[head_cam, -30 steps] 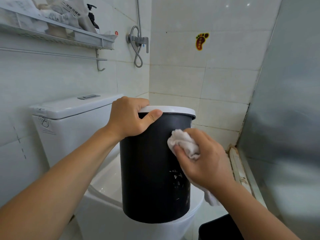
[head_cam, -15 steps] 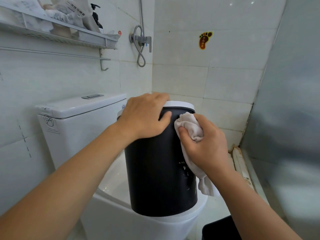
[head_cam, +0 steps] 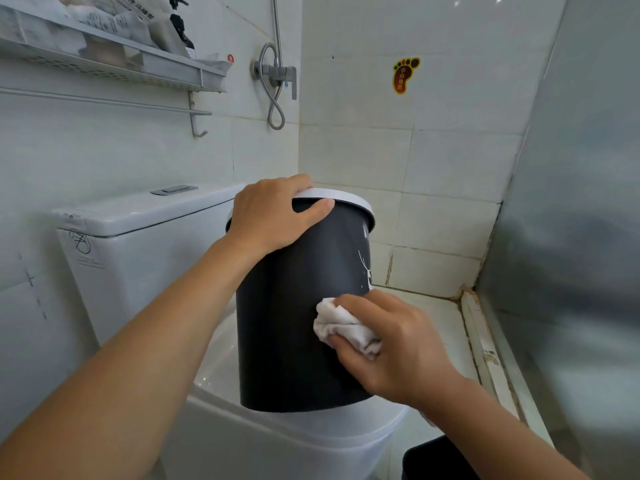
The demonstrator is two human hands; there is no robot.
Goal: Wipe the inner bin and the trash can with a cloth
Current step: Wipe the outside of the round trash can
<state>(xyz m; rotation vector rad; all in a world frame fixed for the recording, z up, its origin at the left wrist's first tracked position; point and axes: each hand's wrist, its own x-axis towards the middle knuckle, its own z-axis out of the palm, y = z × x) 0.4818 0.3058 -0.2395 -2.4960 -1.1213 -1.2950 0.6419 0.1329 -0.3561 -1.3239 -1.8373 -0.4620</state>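
Note:
A black bin [head_cam: 287,323] with a white rim stands on the closed toilet lid [head_cam: 221,372]. My left hand [head_cam: 270,216] grips its rim at the top left, thumb lying across the front. My right hand [head_cam: 391,344] holds a bunched white cloth [head_cam: 341,323] and presses it against the lower right side of the bin. A second black container [head_cam: 433,459] shows only as a dark corner at the bottom edge, right of the toilet.
The white cistern [head_cam: 138,237] sits behind the bin on the left. A wall shelf [head_cam: 114,60] with bottles and a towel rail hang above it. A shower valve and hose [head_cam: 275,81] are on the back wall. A frosted glass partition [head_cam: 571,237] closes the right side.
My right hand has slid the cloth down the bin's side from near the rim to the lower part. My left hand still grips the rim.

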